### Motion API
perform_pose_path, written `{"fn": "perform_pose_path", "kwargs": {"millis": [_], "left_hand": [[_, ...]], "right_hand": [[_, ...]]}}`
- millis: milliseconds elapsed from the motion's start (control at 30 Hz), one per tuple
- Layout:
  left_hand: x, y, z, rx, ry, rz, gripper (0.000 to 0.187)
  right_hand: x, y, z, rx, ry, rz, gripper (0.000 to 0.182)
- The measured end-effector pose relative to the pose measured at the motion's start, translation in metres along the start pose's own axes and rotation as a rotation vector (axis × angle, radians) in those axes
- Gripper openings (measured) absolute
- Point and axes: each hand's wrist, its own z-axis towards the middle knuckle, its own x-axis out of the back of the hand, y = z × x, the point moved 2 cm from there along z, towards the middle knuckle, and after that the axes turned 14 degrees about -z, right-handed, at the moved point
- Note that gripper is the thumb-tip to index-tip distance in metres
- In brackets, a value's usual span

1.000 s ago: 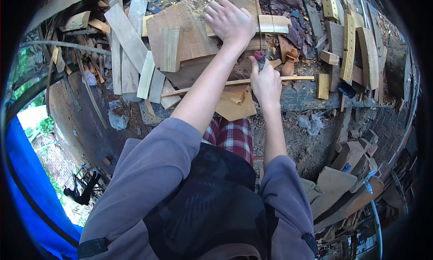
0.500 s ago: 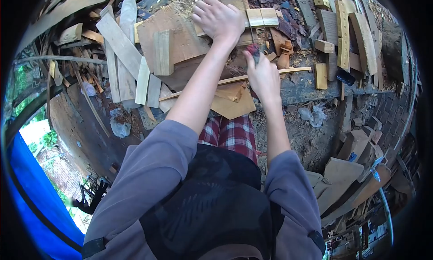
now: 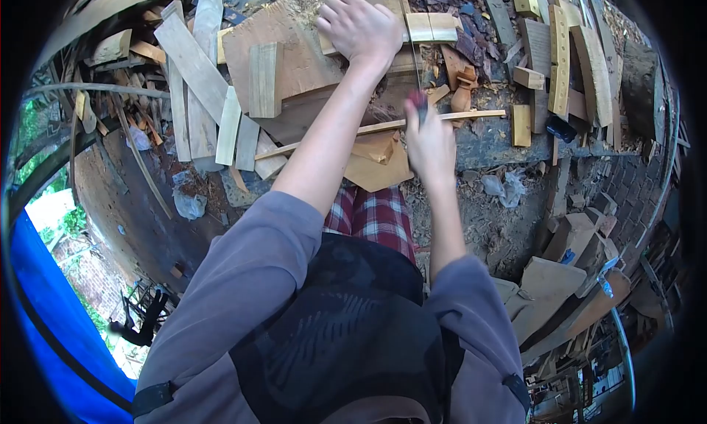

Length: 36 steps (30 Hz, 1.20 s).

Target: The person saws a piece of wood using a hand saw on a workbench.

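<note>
A saw with a thin blade and a red and dark handle is in my right hand, the fingers wrapped round the handle. Its blade runs away from me, beside a pale wooden block, where it appears to cross the wood. My left hand bears down on that block just left of the blade, fingers curled over it. The block's middle is hidden beneath this hand, and its left end peeks out. Below lies a wide board.
A narrow wooden strip crosses in front of me. Near the blade stands a turned wooden piece. Planks are piled at left, and a strip with holes lies at right. Offcuts are heaped at lower right.
My right hand has drawn the saw back toward my body, so more blade shows. My left hand stays pressed on the wooden block. The view has shifted slightly.
</note>
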Motion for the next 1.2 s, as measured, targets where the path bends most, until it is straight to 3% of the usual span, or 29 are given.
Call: {"fn": "perform_pose_path", "kwargs": {"millis": [167,300,400,600,800,933,1033,1200], "left_hand": [[0.001,-0.002,0.000,-0.007,0.015,0.009,0.028],[-0.001,-0.001,-0.001,-0.021,0.008,0.017,0.027],[0.000,0.000,0.000,0.018,0.004,0.015,0.026],[0.005,0.005,0.004,0.080,-0.105,0.001,0.033],[0.000,0.000,-0.003,0.003,-0.033,0.049,0.030],[-0.001,0.001,0.000,-0.019,-0.006,0.079,0.029],[0.005,0.003,0.002,0.063,-0.147,0.032,0.034],[0.004,0.001,-0.001,0.023,-0.107,0.041,0.033]], "right_hand": [[-0.006,0.016,-0.055,-0.059,-0.056,0.027,0.048],[0.016,-0.022,0.028,0.068,0.035,0.024,0.048],[0.015,-0.029,0.036,0.060,0.057,0.061,0.047],[-0.015,0.020,-0.037,-0.008,0.004,-0.032,0.051],[0.013,-0.031,0.042,0.091,0.137,-0.019,0.049],[-0.027,0.013,-0.012,0.028,0.053,0.145,0.047],[-0.018,0.019,-0.027,-0.030,0.040,0.086,0.047],[0.014,-0.031,0.041,0.049,0.100,0.032,0.049]]}}
